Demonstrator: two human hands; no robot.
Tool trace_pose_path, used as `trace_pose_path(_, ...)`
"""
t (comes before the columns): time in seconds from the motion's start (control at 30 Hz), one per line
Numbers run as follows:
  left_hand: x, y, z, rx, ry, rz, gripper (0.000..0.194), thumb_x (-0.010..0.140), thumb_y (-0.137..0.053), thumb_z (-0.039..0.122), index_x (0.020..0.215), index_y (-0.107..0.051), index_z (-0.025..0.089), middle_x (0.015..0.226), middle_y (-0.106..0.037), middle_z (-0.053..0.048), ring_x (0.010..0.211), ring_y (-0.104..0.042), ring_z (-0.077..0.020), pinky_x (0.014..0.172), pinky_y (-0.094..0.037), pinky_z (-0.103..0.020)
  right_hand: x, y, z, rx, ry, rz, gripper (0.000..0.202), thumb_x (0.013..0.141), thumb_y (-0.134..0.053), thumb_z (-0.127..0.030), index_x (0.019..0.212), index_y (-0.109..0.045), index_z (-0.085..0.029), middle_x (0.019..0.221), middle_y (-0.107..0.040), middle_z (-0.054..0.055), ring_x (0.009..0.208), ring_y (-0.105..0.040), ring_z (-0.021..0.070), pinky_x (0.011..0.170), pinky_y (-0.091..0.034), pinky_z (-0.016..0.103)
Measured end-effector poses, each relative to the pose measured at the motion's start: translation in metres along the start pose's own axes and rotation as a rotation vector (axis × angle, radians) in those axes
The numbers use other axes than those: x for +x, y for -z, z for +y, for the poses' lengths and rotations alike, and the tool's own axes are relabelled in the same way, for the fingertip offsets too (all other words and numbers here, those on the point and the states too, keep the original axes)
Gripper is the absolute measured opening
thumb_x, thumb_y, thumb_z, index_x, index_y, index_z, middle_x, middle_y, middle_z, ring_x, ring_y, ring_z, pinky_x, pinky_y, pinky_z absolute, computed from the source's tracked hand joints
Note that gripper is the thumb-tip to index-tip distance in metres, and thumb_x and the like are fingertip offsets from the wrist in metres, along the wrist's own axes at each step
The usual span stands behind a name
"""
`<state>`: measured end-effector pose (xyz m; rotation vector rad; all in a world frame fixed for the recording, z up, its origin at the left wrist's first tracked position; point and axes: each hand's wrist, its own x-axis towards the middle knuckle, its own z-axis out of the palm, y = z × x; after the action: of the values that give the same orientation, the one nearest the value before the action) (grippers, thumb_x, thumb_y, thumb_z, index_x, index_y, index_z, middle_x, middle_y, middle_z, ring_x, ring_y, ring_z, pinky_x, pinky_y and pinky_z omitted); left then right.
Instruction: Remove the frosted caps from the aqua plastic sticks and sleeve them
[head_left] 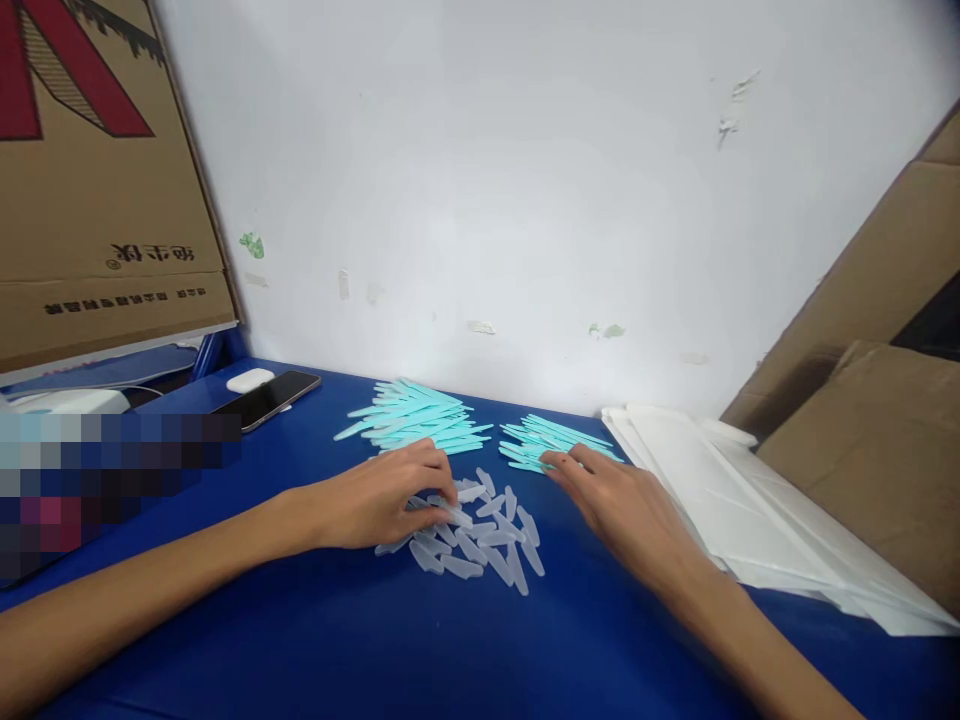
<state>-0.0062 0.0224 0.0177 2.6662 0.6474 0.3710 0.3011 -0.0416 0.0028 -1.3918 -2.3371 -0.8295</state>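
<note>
My left hand (409, 495) is over a loose heap of small, flat, translucent plastic pieces (495, 538), its thumb and index finger pinched on one of them. My right hand (600, 480) reaches to the smaller pile of slim teal plastic sticks (551, 437). Its bent fingers are closed down on the near end of that pile, and the fingertips are partly hidden among the sticks. Behind my left hand lies a larger pile of the same teal sticks (420, 412), mostly pointing sideways.
The blue table (360, 630) meets a white wall (480, 200). On the left are a phone (274, 398), a small white case (250, 380) and a large printed cardboard box (112, 220). White flat sheets or bags (697, 490) lie at the right, beside more cardboard (870, 450).
</note>
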Motion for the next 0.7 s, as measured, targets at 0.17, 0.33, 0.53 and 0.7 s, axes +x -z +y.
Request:
trace_pose_path(0.17,0.000,-0.002,0.000,0.006,-0.046,0.053,0.021,0.102,-0.057,0.035,0.108,-0.072,0.021,0.100,-0.069,-0.006,0.096,-0.058,-0.0212,0.085,-0.048,-0.034,0.000,0.002,-0.014,0.082,0.004,0.045,0.024,0.108,-0.041,-0.027,0.121,-0.060,-0.023,0.089,-0.066,0.001,0.052,-0.054,0.0114,0.044,-0.021,0.027)
trace_pose_path(0.33,-0.001,-0.003,0.002,0.011,-0.074,0.091,0.020,0.103,-0.056,0.031,0.106,-0.074,0.022,0.095,-0.072,-0.006,0.091,-0.060,-0.0202,0.085,-0.048,-0.034,-0.001,0.005,-0.018,0.144,0.067,0.021,0.039,0.100,-0.044,-0.007,0.135,-0.053,-0.023,0.103,-0.067,0.004,0.056,-0.052,0.0109,0.048,-0.029,0.027)
trace_pose_path(0.53,0.000,-0.004,0.004,-0.041,-0.051,0.183,0.021,0.102,-0.057,0.030,0.113,-0.075,0.025,0.090,-0.071,-0.005,0.084,-0.061,-0.0184,0.074,-0.047,-0.031,-0.002,0.006,-0.019,0.131,0.126,0.051,0.050,0.096,-0.047,-0.002,0.138,-0.052,-0.028,0.093,-0.066,0.001,0.059,-0.054,0.0122,0.048,-0.026,0.027)
trace_pose_path(0.7,0.005,-0.002,0.009,-0.228,0.086,0.252,0.021,0.102,-0.057,0.036,0.106,-0.072,0.022,0.087,-0.072,-0.004,0.074,-0.063,-0.0149,0.065,-0.048,-0.026,-0.001,0.010,-0.025,0.172,0.155,0.042,0.049,0.095,-0.046,-0.003,0.139,-0.054,-0.023,0.093,-0.067,0.002,0.059,-0.055,0.0111,0.048,-0.030,0.026)
